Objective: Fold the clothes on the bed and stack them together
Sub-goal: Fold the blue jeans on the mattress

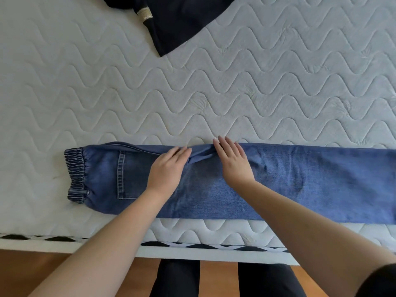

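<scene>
A white quilted mattress with a stitched wavy pattern fills most of the view. Along its near edge runs a trim band of black-and-white diamond pattern, broken by a plain white stretch toward the left. Below that edge a warm brown wooden floor shows at the bottom left, and again as a narrow strip between the person's two black trouser legs at the bottom centre

Jeans leg end, dark garment top: cropped.
</scene>
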